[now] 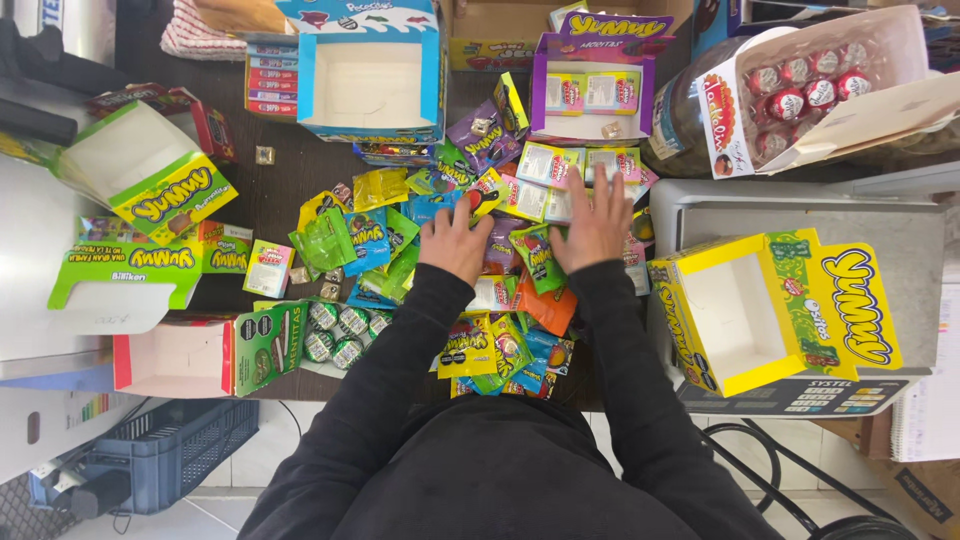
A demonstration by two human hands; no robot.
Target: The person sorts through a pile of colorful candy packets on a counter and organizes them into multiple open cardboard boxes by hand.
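- Sorting of loose sweets under way, judging by the spread: left hand flat, fingers apart, pressed on the candy packet pile at table centre.
- Right hand likewise splayed, gripping nothing, resting on yellow-green packets at 12 o'clock of the pile.
- Empty yellow display box at 3 o'clock; blue display box at 11 o'clock.
- Probably needed next: pinching one packet out, matching colour to box.

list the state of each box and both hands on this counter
left hand: open, flat on the candy packets
right hand: open, fingers spread on the packets
yellow box: open, empty
blue box: open, empty
purple box: open, a few packets inside
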